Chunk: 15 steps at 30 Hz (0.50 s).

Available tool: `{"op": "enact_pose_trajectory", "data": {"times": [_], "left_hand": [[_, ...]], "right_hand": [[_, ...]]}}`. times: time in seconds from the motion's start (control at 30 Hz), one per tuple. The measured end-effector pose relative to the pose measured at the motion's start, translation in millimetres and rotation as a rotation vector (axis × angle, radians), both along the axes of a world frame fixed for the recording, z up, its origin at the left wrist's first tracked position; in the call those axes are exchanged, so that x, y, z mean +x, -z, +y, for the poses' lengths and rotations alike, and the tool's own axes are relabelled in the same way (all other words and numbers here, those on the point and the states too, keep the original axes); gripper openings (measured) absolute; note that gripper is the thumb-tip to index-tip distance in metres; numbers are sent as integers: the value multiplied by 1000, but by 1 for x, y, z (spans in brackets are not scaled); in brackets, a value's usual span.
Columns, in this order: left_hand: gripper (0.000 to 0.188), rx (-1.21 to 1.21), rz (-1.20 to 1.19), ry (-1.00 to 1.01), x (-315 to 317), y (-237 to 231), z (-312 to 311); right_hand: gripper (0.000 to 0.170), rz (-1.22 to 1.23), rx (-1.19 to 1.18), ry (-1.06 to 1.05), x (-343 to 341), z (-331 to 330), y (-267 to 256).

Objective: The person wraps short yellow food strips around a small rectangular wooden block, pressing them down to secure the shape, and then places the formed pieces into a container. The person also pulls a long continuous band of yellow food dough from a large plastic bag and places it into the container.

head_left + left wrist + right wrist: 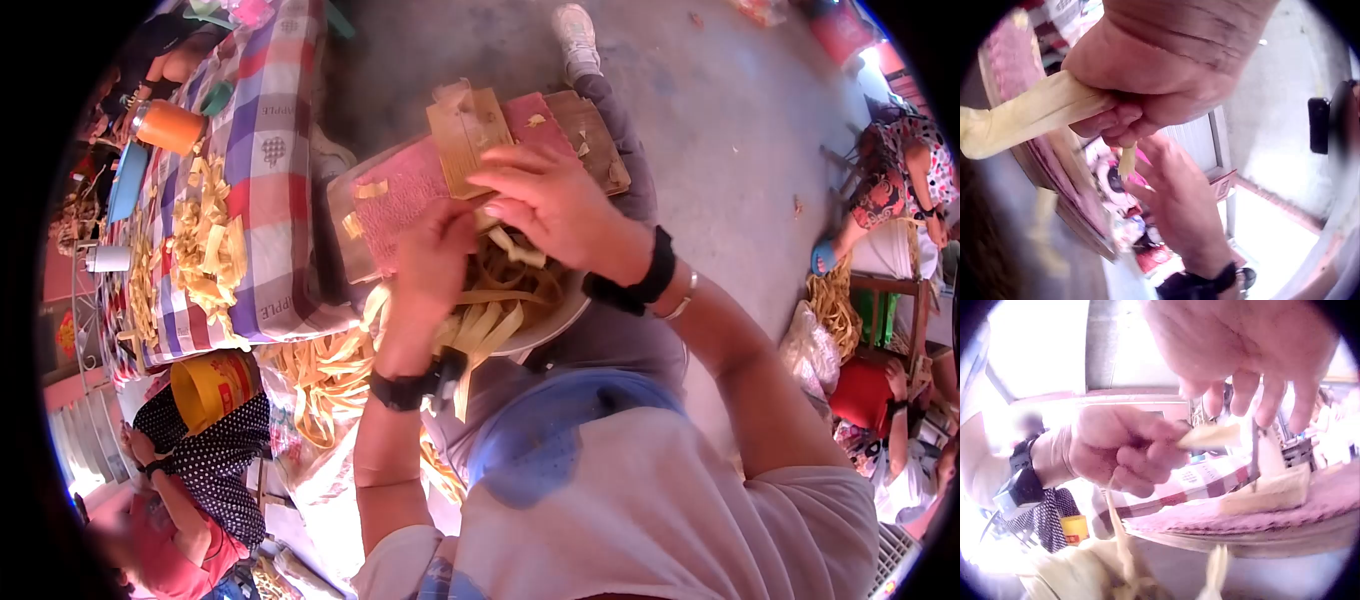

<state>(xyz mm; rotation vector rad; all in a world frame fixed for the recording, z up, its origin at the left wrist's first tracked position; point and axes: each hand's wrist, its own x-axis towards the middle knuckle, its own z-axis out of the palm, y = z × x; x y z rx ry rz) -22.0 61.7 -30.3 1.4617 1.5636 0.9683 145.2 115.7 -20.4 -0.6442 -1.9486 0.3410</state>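
My left hand [435, 250] grips a pale yellow flat strip [1035, 112], its fingers curled tightly round it. One long end trails from the fist, and a short tip [1210, 436] sticks out at the other side. My right hand [560, 205] is close by with fingers extended and apart, near the strip's short tip. Under the hands lies a board with a pink cloth [400, 215]. On the cloth sits a small wooden block [465, 140], with a thin dark upright piece [1255, 453] at it. Below is a bowl [560, 330] of strips.
To the left stands a table with a checked cloth [285, 140], bearing a pile of strips [210, 240] and an orange jar [168, 126]. More strips [315, 385] hang beside my lap. A yellow bucket [210, 390] and seated people are around.
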Motion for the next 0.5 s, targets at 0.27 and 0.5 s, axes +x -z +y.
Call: {"op": "enact_pose_trajectory", "data": {"times": [0.27, 0.5], "left_hand": [[24, -260, -69, 111, -25, -8, 5], [22, -285, -715, -33, 37, -6, -22]], "right_hand": [[17, -531, -867, -528, 33, -13, 0], [21, 174, -1221, -364, 15, -23, -13]]}}
